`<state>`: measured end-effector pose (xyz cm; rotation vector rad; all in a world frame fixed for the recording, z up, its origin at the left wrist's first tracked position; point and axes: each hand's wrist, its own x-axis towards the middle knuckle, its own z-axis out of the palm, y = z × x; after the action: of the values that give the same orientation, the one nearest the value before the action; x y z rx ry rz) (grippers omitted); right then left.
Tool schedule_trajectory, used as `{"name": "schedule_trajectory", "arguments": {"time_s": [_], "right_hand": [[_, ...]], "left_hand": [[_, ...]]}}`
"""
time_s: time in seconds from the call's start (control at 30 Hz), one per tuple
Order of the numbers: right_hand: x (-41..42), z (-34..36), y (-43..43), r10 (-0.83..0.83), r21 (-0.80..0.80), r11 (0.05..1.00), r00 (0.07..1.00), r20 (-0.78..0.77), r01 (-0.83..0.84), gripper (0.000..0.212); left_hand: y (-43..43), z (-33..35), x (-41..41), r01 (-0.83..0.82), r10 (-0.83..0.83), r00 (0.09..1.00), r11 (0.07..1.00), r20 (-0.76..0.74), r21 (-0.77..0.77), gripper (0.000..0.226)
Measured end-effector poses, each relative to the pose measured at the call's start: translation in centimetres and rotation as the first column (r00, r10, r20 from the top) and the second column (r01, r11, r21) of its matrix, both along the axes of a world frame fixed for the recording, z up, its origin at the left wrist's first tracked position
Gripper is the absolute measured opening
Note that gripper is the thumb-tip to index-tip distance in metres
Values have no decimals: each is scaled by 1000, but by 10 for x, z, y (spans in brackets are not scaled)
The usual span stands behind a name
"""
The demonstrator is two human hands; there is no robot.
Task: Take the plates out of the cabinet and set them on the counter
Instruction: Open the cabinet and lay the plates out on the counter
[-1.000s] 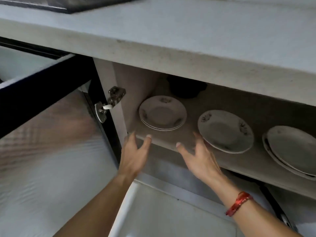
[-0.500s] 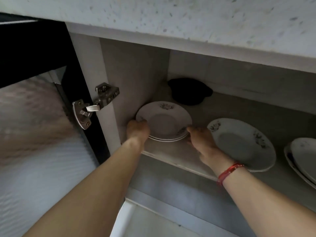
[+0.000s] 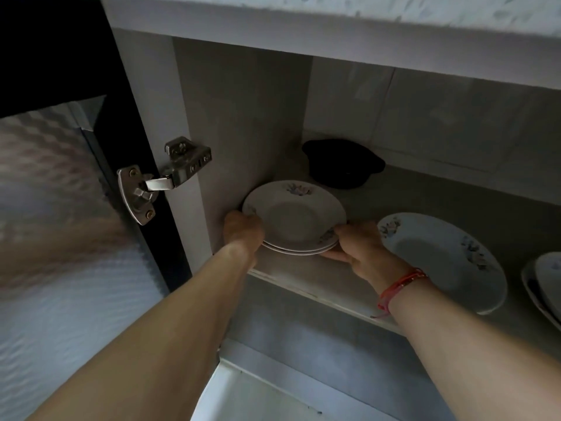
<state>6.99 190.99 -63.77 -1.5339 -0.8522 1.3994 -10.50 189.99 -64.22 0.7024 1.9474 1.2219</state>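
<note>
Plate stack: white plates with flower prints on the rim, at least two, on the cabinet shelf at its left end, close to the left inner wall; whether it is lifted clear of the shelf, cannot tell.
Left grip: closed on the stack's left rim, fingers curled around the edge, back of the hand toward the camera.
Right grip: closed on the stack's right rim, thumb on top near the flower print, fingers tucked under the bottom plate.
Bracelet: red thread, on the right wrist.
Single plate: larger, white, flower prints, flat on the same shelf just right of the right grip; not touched.
More plates: stacked at the right edge of frame, cut off by it.
Black pot: dark, with small side handles, at the back of the shelf behind the stack, apart from it.
Cabinet door: open at the left, dark frame, patterned panel.
Hinge: metal, joins the door to the cabinet's side panel, left of the left grip.
Surface: pale speckled slab across the top of frame, above the cabinet; no plates seen on the visible strip.
</note>
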Motion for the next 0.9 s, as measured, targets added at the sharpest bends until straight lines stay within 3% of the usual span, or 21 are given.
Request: {"name": "schedule_trajectory", "arguments": {"time_s": [0.23, 0.37, 0.67, 0.9], "right_hand": [[4, 17, -15, -23, 4, 1000, 999, 42, 23, 22], [11, 44, -41, 34, -12, 999, 995, 89, -33, 25], [35, 113, -125, 58, -159, 987, 987, 151, -34, 29], [46, 171, -202, 52, -265, 964, 984, 168, -6, 21]], "left_hand": [[-22, 11, 3, -2, -2, 998, 997, 58, 71, 33], [-49, 32, 6, -23, 15, 990, 998, 142, 54, 18], [-131, 105, 8, 107, -89, 956, 993, 280, -49, 27], [-197, 168, 10, 168, -112, 948, 971, 297, -168, 18]]}}
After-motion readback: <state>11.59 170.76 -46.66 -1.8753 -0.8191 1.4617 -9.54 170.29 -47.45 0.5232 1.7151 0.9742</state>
